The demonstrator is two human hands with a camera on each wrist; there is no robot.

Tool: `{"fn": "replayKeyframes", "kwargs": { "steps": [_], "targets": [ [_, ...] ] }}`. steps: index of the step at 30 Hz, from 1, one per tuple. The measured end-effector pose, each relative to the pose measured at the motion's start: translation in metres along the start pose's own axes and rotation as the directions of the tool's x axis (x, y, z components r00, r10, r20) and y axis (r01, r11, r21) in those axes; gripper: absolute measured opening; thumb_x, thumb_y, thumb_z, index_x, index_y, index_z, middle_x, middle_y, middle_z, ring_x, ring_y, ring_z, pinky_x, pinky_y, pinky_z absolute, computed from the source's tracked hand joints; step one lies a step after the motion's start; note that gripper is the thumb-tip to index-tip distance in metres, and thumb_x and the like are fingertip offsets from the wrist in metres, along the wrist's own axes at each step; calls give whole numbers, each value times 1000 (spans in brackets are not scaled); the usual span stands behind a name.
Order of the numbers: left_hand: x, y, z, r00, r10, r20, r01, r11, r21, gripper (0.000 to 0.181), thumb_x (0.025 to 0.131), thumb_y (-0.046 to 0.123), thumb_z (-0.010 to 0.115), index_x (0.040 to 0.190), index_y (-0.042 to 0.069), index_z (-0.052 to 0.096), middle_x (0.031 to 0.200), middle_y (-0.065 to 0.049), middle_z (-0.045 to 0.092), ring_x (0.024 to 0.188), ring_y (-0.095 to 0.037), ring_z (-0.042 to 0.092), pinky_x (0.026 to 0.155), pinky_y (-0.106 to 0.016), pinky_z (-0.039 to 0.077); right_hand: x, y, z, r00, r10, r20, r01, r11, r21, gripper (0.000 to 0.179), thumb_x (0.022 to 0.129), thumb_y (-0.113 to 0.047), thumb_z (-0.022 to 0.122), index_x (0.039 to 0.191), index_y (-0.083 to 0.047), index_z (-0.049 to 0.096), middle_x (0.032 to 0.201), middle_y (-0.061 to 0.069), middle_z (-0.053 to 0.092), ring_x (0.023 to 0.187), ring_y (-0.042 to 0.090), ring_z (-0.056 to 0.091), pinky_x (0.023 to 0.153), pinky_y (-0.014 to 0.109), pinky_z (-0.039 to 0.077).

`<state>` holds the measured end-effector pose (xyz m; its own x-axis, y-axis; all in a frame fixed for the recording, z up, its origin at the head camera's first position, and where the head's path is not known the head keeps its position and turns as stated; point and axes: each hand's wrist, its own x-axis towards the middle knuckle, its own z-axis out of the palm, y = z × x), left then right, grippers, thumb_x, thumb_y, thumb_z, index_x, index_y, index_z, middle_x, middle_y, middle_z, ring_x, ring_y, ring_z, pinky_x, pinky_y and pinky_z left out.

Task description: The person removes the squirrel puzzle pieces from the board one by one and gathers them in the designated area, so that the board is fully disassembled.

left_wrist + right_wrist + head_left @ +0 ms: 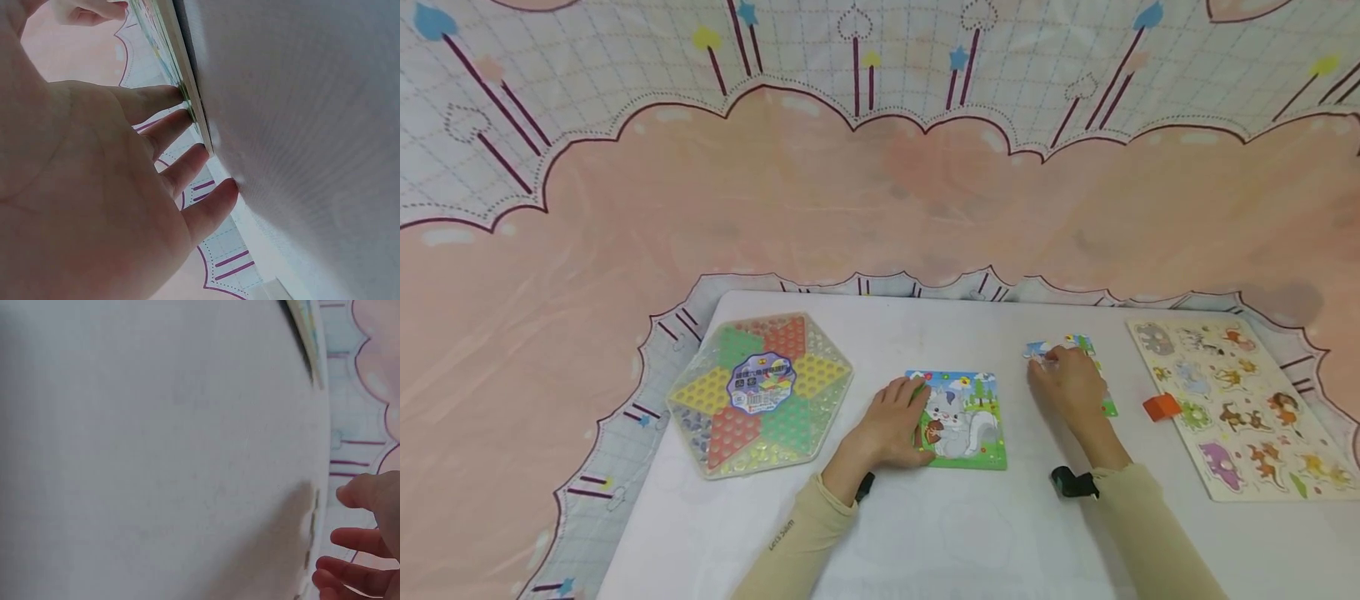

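Note:
A squirrel jigsaw puzzle (pixel 964 421) lies in its green-edged board on the white table. My left hand (pixel 891 423) rests along the left side of this puzzle; in the left wrist view its spread fingertips (pixel 167 94) touch the board's edge. Further right, my right hand (pixel 1071 387) hovers over loose puzzle pieces (pixel 1082 342), partly covering them. Seen from the right wrist, its fingers (pixel 356 537) are spread and bent slightly, with nothing between them, beside the thin edges of the pieces (pixel 314 515).
To the left lies a hexagonal Chinese checkers set (pixel 760 396) in clear wrapping. A wooden animal puzzle board (pixel 1240 400) lies at the right, with an orange block (pixel 1162 407) by its left edge. A patterned cloth (pixel 850 200) hangs behind the table (pixel 925 533).

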<state>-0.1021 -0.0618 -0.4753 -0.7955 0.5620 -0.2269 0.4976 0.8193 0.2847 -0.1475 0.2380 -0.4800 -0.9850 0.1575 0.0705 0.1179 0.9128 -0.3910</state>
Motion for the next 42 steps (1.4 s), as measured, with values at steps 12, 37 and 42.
{"fn": "replayKeyframes", "kwargs": {
  "steps": [12,37,42],
  "targets": [
    [1,0,2,1000,2,-7,-2,1000,2,95,82,52,69,154,6,29,159,-12,24,146,-32,18,116,-48,23,-16,-6,4,992,-103,79,103,995,5,34,92,-23,59,112,2,69,121,30,56,104,49,57,77,60,49],
    [-3,2,-4,1000,4,-16,-4,1000,-17,93,83,50,69,154,5,29,158,-12,25,146,-32,19,115,-48,24,-10,-13,8,985,-112,129,116,993,-22,43,95,-22,56,122,11,61,128,34,50,117,52,47,95,63,41],
    [-3,2,-4,1000,5,-17,-5,1000,-13,93,83,50,69,154,6,30,158,-12,25,146,-32,20,115,-48,24,-9,-15,9,986,-91,138,97,995,-33,46,96,-24,55,126,11,58,128,35,47,116,52,43,93,63,41]
  ]
}}
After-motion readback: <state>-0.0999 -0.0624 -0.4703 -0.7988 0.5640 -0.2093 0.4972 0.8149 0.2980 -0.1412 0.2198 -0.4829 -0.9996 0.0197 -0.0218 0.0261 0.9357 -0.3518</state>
